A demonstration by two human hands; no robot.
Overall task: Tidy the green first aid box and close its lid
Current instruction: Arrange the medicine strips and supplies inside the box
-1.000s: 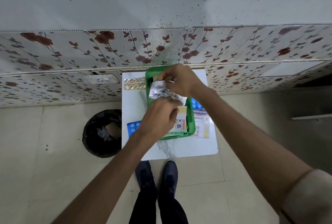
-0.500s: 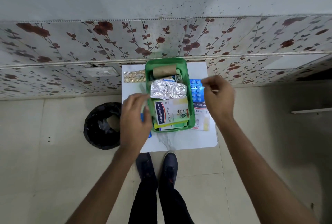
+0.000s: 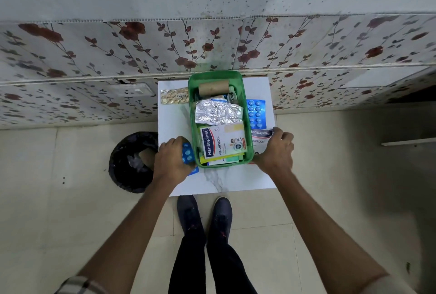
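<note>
Brimming, lidless green box (image 3: 192, 114); left hand (image 3: 173, 160) grips blue blister strip (image 3: 187, 153), right hand (image 3: 276, 149) plaster packet (image 3: 260, 139).

I count: 1 green box (image 3: 192, 114) | 2 Hansaplast packs, one in box (image 3: 221, 142), one outside (image 3: 260, 139) | 2 blue blister strips (image 3: 256, 114) (image 3: 187, 153) | 1 gold blister strip (image 3: 174, 96) | 1 foil sheet (image 3: 217, 113) | 1 cardboard roll (image 3: 213, 87) | 2 hands (image 3: 171, 159) (image 3: 276, 152) | 1 black bin (image 3: 127, 161)

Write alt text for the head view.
An open green plastic box packed with plasters and foil sits on a small white table; the left hand grips a blue blister strip, and the right hand rests on a Hansaplast packet.
</note>
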